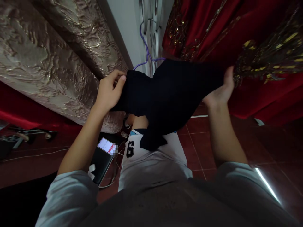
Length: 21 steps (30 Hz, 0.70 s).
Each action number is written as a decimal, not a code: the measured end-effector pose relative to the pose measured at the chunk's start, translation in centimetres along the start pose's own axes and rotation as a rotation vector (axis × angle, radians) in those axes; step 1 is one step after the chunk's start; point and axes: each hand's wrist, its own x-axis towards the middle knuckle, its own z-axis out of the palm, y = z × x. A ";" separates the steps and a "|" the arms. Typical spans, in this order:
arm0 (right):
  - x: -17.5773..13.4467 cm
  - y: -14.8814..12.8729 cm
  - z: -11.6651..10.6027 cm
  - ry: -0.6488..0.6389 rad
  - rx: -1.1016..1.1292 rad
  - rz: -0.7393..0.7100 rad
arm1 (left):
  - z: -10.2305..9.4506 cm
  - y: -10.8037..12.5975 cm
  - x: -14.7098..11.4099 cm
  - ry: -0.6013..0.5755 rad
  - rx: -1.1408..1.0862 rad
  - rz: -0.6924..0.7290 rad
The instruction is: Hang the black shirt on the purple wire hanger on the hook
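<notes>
A dark navy, almost black garment (163,91) is stretched between my two hands above my lap; its exact kind is hard to make out in the dim light. My left hand (110,90) is closed on its left end, thumb and fingers pinching the cloth near the edge. At the other end, my right hand (221,91) holds the cloth, with the thumb sticking up and the fingers hidden under the fabric. The lower part of the garment hangs over my white shorts (139,146), which carry a black number 6.
Crinkled beige cloth (71,63) hangs at left, and red cloth with gold sequins (196,31) at right. A purple hanger (145,47) shows against a white post. A lit phone (106,145) lies on a black surface (103,167) with cables. Red tiles (199,148) cover the floor.
</notes>
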 end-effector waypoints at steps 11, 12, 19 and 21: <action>-3.9 0.0 5.3 -0.578 -0.755 0.133 | 3.6 -2.9 1.9 0.050 -0.215 0.046; -4.5 1.3 5.0 -0.635 -0.841 0.086 | 3.4 -2.3 1.3 0.039 -0.249 0.054; -6.4 8.5 6.7 -0.715 -1.250 -0.468 | 2.9 5.7 -1.8 -0.130 -0.702 0.088; -6.7 9.2 6.7 -0.704 -1.254 -0.539 | 3.3 6.9 -2.2 -0.192 -0.858 0.045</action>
